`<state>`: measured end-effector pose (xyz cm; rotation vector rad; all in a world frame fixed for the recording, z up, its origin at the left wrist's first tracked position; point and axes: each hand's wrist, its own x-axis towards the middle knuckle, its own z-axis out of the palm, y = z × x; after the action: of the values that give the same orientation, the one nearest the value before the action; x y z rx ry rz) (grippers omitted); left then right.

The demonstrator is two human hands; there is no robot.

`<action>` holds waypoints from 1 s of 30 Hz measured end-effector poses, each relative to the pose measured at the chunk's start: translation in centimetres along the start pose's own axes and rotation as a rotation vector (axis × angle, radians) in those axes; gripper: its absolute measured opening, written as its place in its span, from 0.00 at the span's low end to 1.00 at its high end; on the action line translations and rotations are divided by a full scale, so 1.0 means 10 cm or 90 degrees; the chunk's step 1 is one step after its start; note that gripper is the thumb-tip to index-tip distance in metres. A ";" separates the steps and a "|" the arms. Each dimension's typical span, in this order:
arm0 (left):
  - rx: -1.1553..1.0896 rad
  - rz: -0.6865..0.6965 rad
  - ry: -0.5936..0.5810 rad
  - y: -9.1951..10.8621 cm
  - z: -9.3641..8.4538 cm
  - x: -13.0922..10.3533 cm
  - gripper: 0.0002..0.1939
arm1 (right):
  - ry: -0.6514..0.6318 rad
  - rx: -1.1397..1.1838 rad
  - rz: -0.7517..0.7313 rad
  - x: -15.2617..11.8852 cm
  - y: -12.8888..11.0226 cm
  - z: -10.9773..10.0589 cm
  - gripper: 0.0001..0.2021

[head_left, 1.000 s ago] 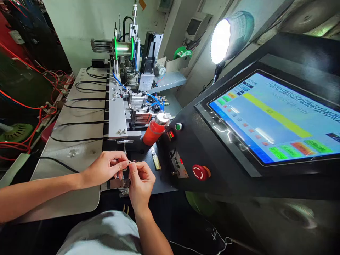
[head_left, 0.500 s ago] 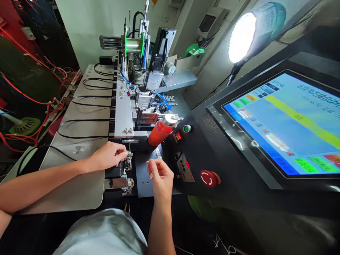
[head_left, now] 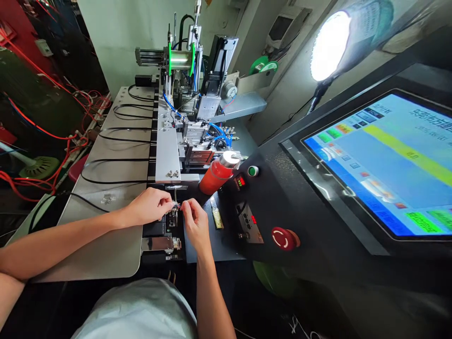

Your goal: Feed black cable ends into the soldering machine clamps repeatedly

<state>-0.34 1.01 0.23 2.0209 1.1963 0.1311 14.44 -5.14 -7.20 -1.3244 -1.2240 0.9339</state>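
Note:
My left hand (head_left: 151, 206) is closed in a pinch over the small metal fixture (head_left: 173, 217) at the front of the machine. Fine coloured wires (head_left: 179, 205) fan out at its fingertips. A black cable (head_left: 84, 199) runs across the grey plate and passes under my left forearm, so its link to the wires is hidden. My right hand (head_left: 196, 223) faces it from the other side, thumb and forefinger pinched together right by the wire tips. Whatever those right fingers hold is too small to make out.
Several black cables lie looped on the grey plate (head_left: 120, 240). An orange-red bottle (head_left: 215, 176) stands behind my right hand, near a small yellowish strip (head_left: 217, 214). The control panel with a red emergency button (head_left: 284, 238) and a touchscreen (head_left: 388, 165) rises at right.
My right hand has moved left to the fixture and its fingertips now meet the wires, uncovering the yellowish strip. My left hand stays at the fixture. The view has shifted slightly.

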 end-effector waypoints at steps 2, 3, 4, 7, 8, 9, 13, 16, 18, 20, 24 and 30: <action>0.012 0.003 0.001 0.00 -0.01 0.01 0.14 | -0.015 -0.017 -0.023 0.05 0.00 0.05 0.17; 0.018 0.004 0.001 0.00 -0.01 0.01 0.14 | -0.019 -0.017 -0.033 0.07 0.00 0.06 0.17; 0.025 0.006 0.001 0.01 -0.01 0.01 0.14 | -0.022 -0.013 -0.044 0.08 0.00 0.08 0.17; 0.075 0.024 0.018 0.00 0.01 0.01 0.14 | -0.010 0.005 -0.083 0.09 0.05 0.13 0.16; 0.108 0.037 0.038 0.00 0.03 -0.01 0.13 | -0.004 0.012 -0.093 0.09 0.08 0.15 0.16; 0.146 0.053 0.067 -0.02 0.04 -0.02 0.12 | 0.003 0.019 -0.101 0.09 0.10 0.16 0.15; 0.283 0.172 0.203 -0.10 0.11 -0.14 0.08 | 0.029 0.026 -0.106 0.08 0.15 0.21 0.15; 0.357 0.275 0.225 -0.17 0.14 -0.21 0.12 | 0.028 0.017 -0.094 0.07 0.14 0.20 0.15; 0.410 0.308 0.232 -0.21 0.16 -0.23 0.14 | 0.025 0.013 -0.088 0.06 0.13 0.19 0.15; 0.468 0.341 0.242 -0.23 0.18 -0.21 0.14 | 0.024 0.010 -0.084 0.06 0.12 0.19 0.15; 0.559 0.427 0.212 -0.27 0.18 -0.15 0.16 | 0.017 0.026 -0.063 0.06 0.13 0.21 0.16; 0.457 0.345 0.122 -0.19 -0.04 -0.17 0.13 | 0.104 -0.067 -0.054 0.01 0.09 0.10 0.16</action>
<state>-2.76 0.41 -0.31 2.9979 0.8302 0.1787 13.60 -4.82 -8.25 -1.3918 -1.2058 0.6952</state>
